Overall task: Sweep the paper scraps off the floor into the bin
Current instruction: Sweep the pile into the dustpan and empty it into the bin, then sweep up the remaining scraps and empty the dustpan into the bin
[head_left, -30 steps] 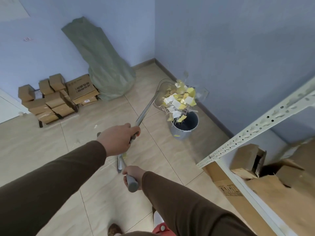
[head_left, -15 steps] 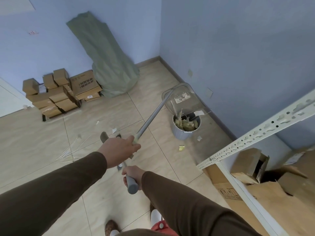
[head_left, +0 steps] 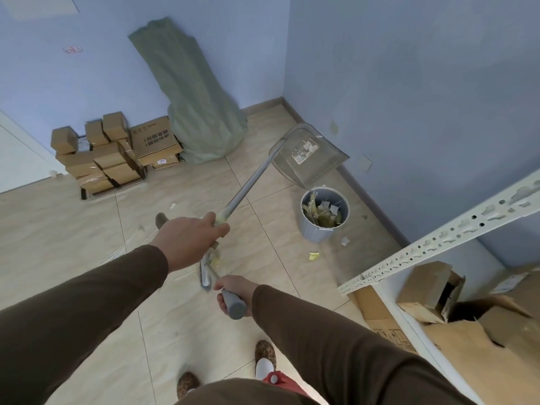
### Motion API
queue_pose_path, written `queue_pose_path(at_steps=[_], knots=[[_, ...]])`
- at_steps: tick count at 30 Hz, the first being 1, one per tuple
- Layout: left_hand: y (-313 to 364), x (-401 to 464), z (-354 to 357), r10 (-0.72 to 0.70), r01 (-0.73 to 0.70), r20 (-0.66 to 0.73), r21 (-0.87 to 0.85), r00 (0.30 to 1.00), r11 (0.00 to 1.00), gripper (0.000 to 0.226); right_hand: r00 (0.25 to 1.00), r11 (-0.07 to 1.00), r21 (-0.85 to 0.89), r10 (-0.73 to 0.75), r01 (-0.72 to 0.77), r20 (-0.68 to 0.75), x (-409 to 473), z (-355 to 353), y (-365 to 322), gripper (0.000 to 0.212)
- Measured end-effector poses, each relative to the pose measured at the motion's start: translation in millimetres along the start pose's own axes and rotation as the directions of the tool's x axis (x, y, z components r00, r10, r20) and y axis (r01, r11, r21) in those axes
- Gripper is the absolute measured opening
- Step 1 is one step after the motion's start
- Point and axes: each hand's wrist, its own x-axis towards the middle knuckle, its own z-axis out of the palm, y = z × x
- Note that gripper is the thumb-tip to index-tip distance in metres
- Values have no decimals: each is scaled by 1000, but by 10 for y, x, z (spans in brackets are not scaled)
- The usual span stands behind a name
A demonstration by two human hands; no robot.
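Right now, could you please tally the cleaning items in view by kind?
dustpan: 1
broom: 1
bin: 1
Total: 3

grey bin (head_left: pixel 318 229) upright, paper scraps (head_left: pixel 321 213) inside

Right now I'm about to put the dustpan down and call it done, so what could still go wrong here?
Two risks. The job may be left unfinished: a yellow scrap and a white scrap lie on the floor beside the bin, outside it. The dustpan, held up by the left hand, hangs tilted above the bin, so swinging it down could knock the bin. The right hand grips a grey handle whose lower end could scatter nearby scraps.
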Motion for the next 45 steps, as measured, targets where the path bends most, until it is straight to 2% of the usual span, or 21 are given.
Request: queue_pose_path(at_steps=[3,5,8,10,12,15,17,19,24,33,39,43,45], knots=[[-137,-71,-101,-74,72,-35,-42,997,997,44,998,998,50,34,-37,50,-164,-150,-62,9],[-269,-100,-189,-151,145,-51,-101,987,984,38,995,995,66,69,-74,69,-263,-277,-102,14],[-501,-87,-323,-267,234,-96,-265,959,936,31,991,993,-29,118,-116,64,-394,-406,-168,20],[-653,-34,-399,-349,270,-110,-436,931,859,32,993,986,-133,111,-104,45,-467,-438,-215,18],[-811,59,-450,-445,306,-75,-624,893,719,34,995,977,-194,93,-85,33,-535,-423,-258,16],[-1072,267,-463,-542,318,41,-846,840,429,33,996,976,-206,76,-64,50,-597,-368,-329,15],[-1262,446,-429,-578,329,148,-918,803,222,32,996,968,-247,58,-42,60,-635,-330,-418,14],[-1462,656,-361,-588,363,221,-922,778,134,32,998,935,-355,15,8,61,-668,-295,-553,14],[-2093,1279,-88,-569,430,270,-888,776,164,30,999,872,-489,-10,34,50,-572,-259,-989,34],[-3527,2439,299,-495,577,417,-785,762,226,29,994,778,-625,104,-66,25,-165,-33,-2078,42],[-4196,2971,520,-462,619,469,-743,752,255,29,989,753,-648,147,-114,-3,5,9,-2511,42],[-4413,3192,593,-446,618,479,-746,756,248,24,990,745,-658,141,-109,-5,56,36,-2643,44],[-4563,3304,658,-451,615,486,-764,749,197,23,991,739,-666,137,-105,-4,95,45,-2700,47]])
